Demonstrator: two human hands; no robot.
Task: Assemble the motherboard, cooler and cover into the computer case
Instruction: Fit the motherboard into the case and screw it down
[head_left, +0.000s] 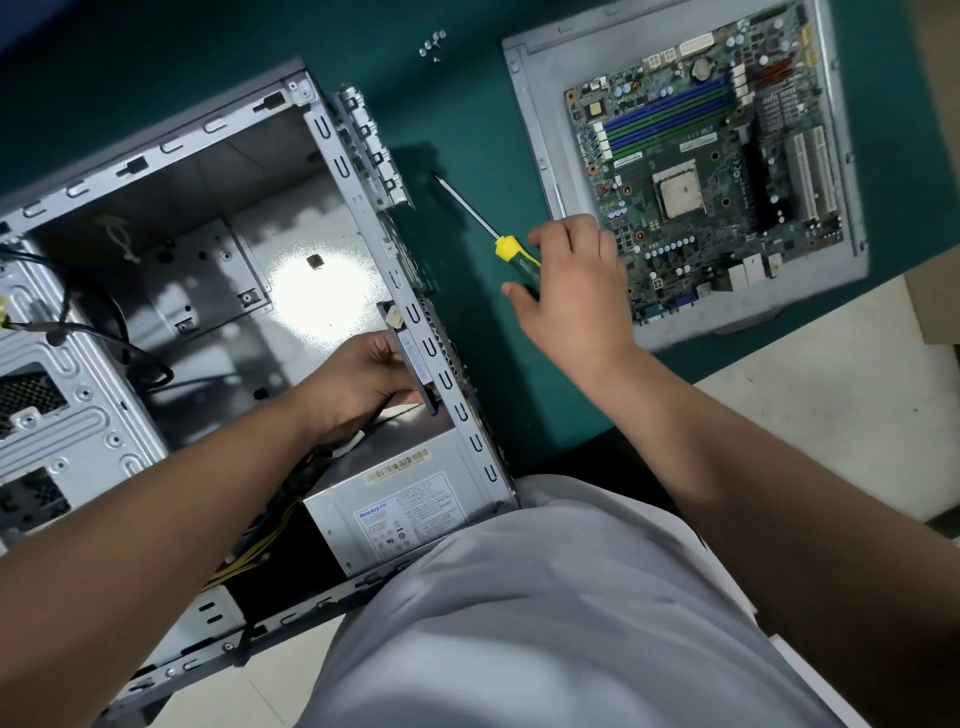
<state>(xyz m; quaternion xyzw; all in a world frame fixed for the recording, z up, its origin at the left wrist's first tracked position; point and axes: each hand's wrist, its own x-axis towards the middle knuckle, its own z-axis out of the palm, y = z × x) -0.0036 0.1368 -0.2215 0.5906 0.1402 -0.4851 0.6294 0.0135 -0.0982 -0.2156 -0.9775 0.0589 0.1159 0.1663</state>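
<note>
Right hand (571, 280) grasps yellow-green-handled screwdriver (511, 254) — left hand (363, 379) clutches black part at open grey metal case's (363, 218) 3 o'clock wall, likely steadying it.

Light falls from overhead and the scene is evenly bright. A hard white glare spot burns out on the grey metal floor of the open computer case (322, 291), with speckled reflection around it. The case's rear wall casts a dark shadow onto the dark green bench surface (467, 130) just beside it, and the yellow-and-green-handled screwdriver (488, 228) lies at that shadow's edge. The wide-angle lens bows straight lines: the case frame and the grey metal side panel (535, 130) at the bench's far right corner lean and curve toward the frame edges. The right hand (571, 280) is slightly soft with motion blur. The white garment (545, 623) nearest the camera is out of focus.
</note>
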